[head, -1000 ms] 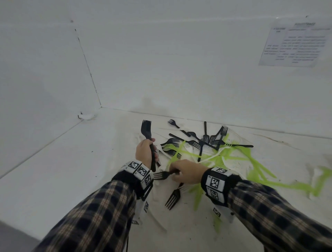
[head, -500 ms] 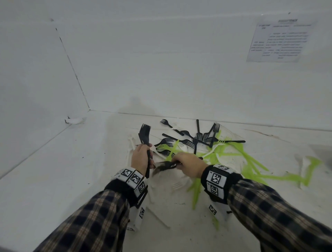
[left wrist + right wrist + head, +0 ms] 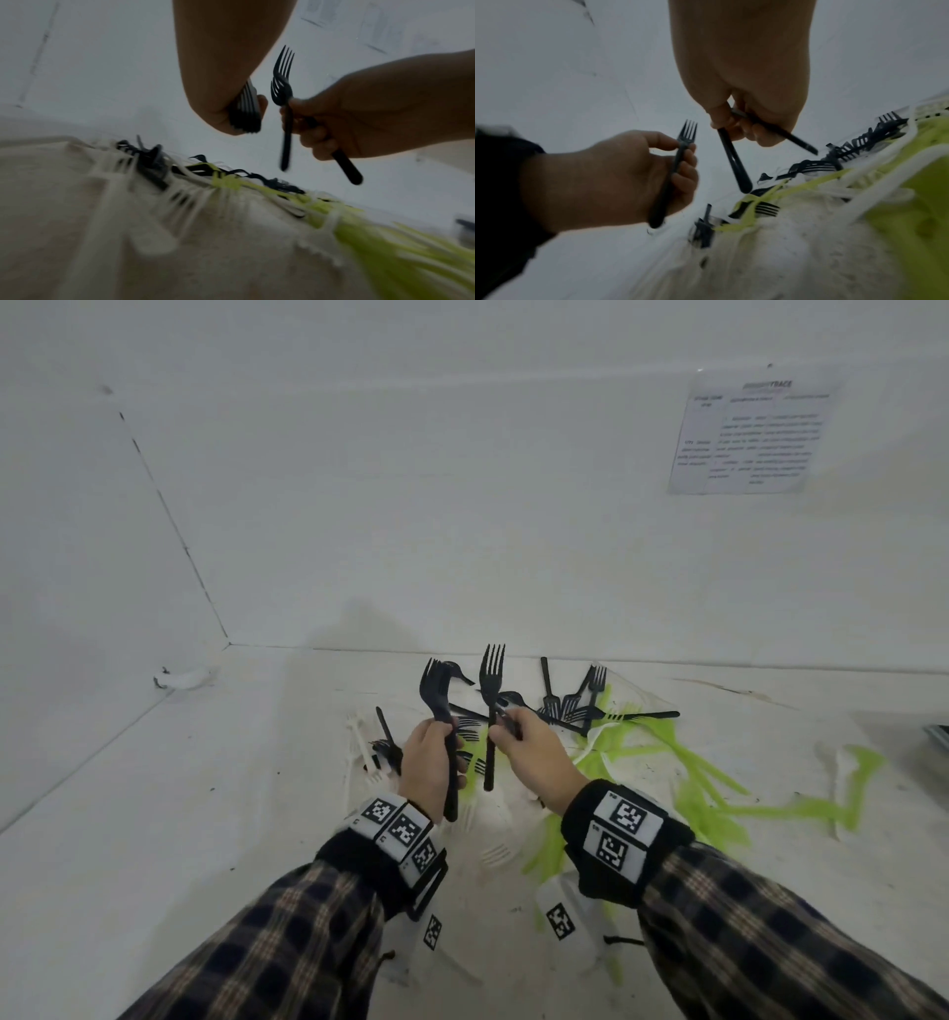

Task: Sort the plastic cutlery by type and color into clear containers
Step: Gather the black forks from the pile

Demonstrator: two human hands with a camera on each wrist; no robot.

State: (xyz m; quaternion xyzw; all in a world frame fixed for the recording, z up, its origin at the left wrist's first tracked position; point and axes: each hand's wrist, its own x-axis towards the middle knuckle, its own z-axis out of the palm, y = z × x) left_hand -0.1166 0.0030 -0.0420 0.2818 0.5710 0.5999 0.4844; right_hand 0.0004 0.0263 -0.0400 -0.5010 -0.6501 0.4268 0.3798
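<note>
Black forks (image 3: 492,706) pinched in right hand (image 3: 531,752); left hand (image 3: 429,765) grips a bundle (image 3: 442,711); loose transfer risks drops.

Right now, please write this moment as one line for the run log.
left hand: grips black fork stack | right hand: holds two black forks | pile: black, green, white cutlery unsorted | containers: not in view
</note>
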